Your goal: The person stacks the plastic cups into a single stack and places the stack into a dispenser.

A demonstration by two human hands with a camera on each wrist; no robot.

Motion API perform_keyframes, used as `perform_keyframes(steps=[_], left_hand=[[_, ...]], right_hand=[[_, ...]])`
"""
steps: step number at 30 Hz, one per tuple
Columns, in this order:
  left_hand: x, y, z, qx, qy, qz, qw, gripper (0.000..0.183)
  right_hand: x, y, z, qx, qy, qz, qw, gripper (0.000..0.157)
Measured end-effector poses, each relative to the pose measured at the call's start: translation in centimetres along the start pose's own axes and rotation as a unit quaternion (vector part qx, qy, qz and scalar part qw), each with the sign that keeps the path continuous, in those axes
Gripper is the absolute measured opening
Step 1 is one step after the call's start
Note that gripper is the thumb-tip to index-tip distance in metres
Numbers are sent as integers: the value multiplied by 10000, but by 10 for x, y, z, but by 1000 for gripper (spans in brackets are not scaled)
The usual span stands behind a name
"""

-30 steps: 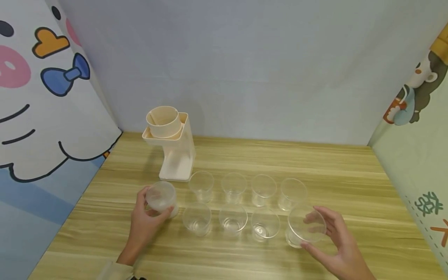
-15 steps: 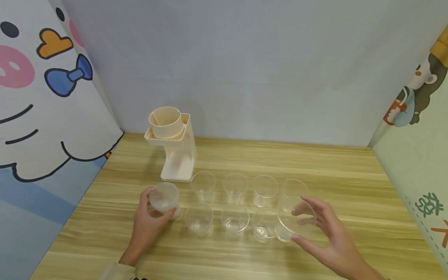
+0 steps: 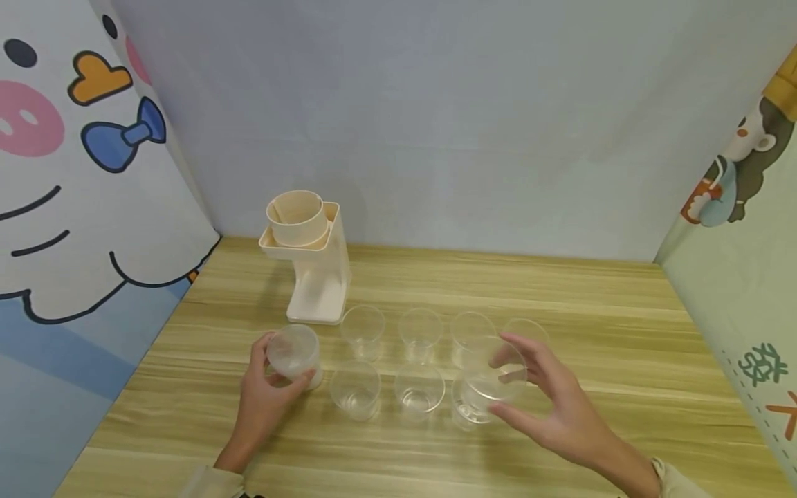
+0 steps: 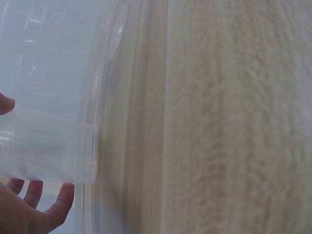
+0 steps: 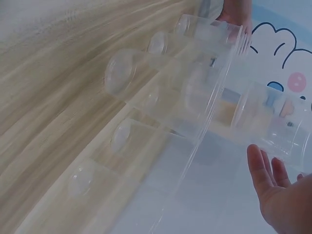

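In the head view my left hand (image 3: 269, 387) grips a cloudy plastic cup (image 3: 294, 353), thumb in front and fingers behind. The left wrist view has this cup (image 4: 53, 151) upright with its base at the tabletop. My right hand (image 3: 554, 398) holds a clear plastic cup (image 3: 507, 363) between thumb and fingers. That cup is raised and overlaps the rightmost front-row cup (image 3: 468, 415) in the head view. In the right wrist view the held cup (image 5: 273, 122) is above the other cups' rims, with fingertips (image 5: 254, 153) at its side.
Clear plastic cups stand in two rows: the front has a left cup (image 3: 355, 394) and a middle cup (image 3: 419, 394), the back runs from one cup (image 3: 363, 332) to another (image 3: 526, 328). Behind them is a cream dispenser-like stand (image 3: 317, 277) with a round top. A curtain (image 3: 436, 138) closes the back.
My right hand has carried its clear cup leftward and up, from the right end of the front row to over the neighbouring cup. My left hand keeps its grip almost unmoved.
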State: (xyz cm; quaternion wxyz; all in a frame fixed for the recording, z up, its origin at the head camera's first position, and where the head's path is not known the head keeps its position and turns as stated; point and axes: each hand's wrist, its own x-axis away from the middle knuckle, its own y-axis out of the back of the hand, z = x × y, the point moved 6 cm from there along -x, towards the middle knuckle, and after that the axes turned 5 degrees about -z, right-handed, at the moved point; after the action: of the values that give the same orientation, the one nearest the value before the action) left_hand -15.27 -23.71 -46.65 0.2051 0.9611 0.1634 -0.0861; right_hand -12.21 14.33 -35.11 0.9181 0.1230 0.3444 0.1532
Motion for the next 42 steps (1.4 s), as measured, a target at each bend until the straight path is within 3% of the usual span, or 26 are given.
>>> perform_keyframes(steps=[7, 11, 14, 17, 23, 29, 42], left_hand=[[0, 2, -3, 35, -25, -1, 10000, 74], [3, 4, -19, 12, -72, 25, 10000, 72], [3, 3, -16, -4, -71, 26, 10000, 73], [1, 2, -2, 55, -115, -6, 9999, 75], [0, 1, -2, 167, -133, -26, 9998, 74], [-1, 0, 1, 65, -96, -50, 9999, 75], [-1, -1, 2, 106, -200, -33, 9997, 76]], right_hand=[[-15, -13, -3, 222, -156, 144, 9995, 83], [-23, -19, -5, 243, -223, 202, 9993, 81], [-28, -24, -7, 312, -260, 261, 9988, 79], [-33, -27, -9, 475, -335, 301, 9979, 78], [-41, -34, -13, 528, -387, 411, 9970, 78], [-47, -41, -12, 572, -150, 402, 9974, 79], [-70, -60, 20, 560, 36, 517, 9971, 72]])
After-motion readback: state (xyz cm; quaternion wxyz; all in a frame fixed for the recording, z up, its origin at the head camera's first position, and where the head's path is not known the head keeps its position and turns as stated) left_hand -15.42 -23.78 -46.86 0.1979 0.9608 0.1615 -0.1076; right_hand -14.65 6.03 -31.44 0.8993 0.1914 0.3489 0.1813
